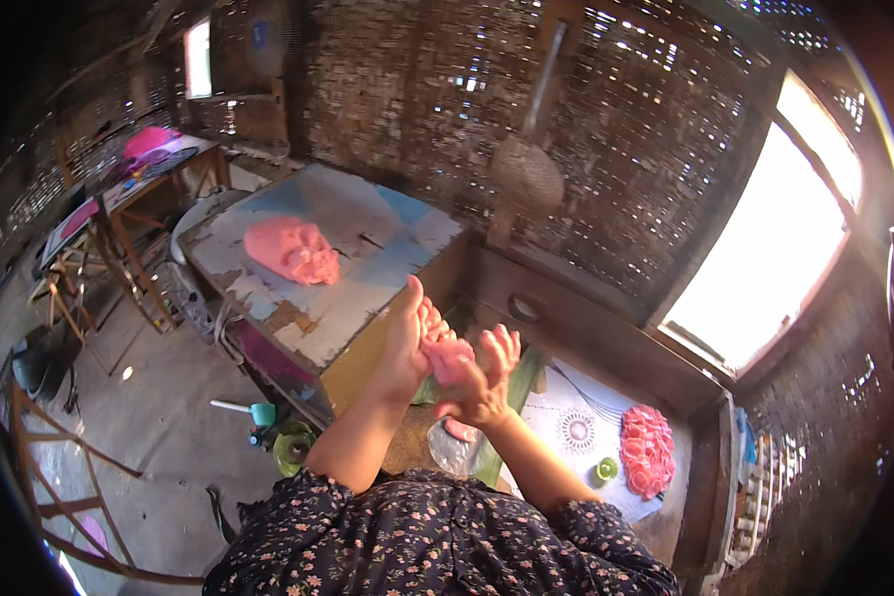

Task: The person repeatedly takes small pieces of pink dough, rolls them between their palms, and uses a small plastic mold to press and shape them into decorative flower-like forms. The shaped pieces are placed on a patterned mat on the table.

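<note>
My left hand is raised near the middle, thumb up and fingers curled round a soft pink lump. My right hand is just right of it, fingers spread apart, close beside or touching the lump; I cannot tell which. Below them are a green leaf sheet and a clear round sheet, partly hidden by my hands. To the right, a pile of pink rings or discs and a small green cup sit on a white patterned sheet. A larger pink mass rests on the worn tabletop.
Wooden racks and a side table stand at the left. A green container and a teal-headed tool are low beside the table. A woven wall and a bright window enclose the workspace.
</note>
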